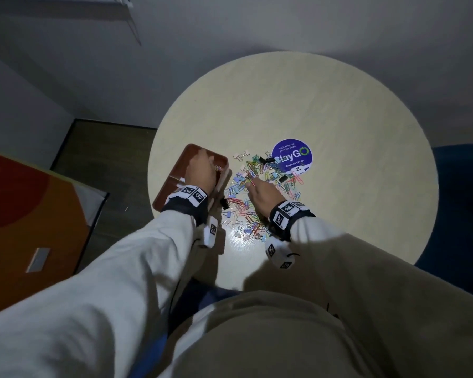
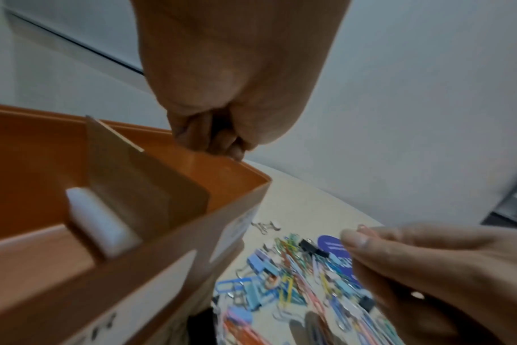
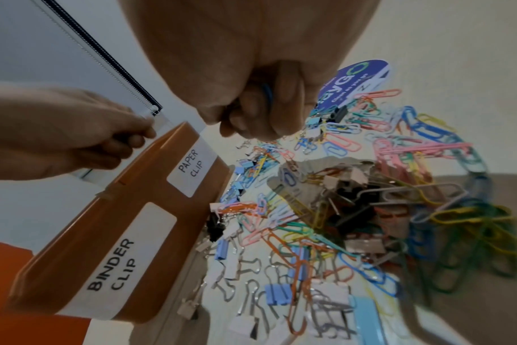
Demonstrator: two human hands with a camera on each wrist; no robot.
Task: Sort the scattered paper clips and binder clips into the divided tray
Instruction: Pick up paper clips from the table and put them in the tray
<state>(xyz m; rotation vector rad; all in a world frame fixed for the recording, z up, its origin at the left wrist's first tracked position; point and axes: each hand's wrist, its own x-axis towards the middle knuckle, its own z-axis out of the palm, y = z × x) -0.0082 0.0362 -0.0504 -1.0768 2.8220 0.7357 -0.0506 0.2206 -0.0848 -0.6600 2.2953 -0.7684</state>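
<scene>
Sorting is underway. The left hand (image 1: 200,170), fingers bunched, hovers over the tray (image 1: 175,186); the right hand (image 1: 262,196) pinches a paper clip (image 1: 253,183) above the pile (image 1: 260,186). Next: carry it to the PAPER CLIP compartment.

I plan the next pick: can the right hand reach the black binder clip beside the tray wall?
Probably yes: the right hand hovers over the pile, and the black binder clip lies uncovered beside the tray.

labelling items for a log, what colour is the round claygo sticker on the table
The sticker is deep blue-purple with white lettering and a green ring in the logo, clearest in the head view.
</scene>
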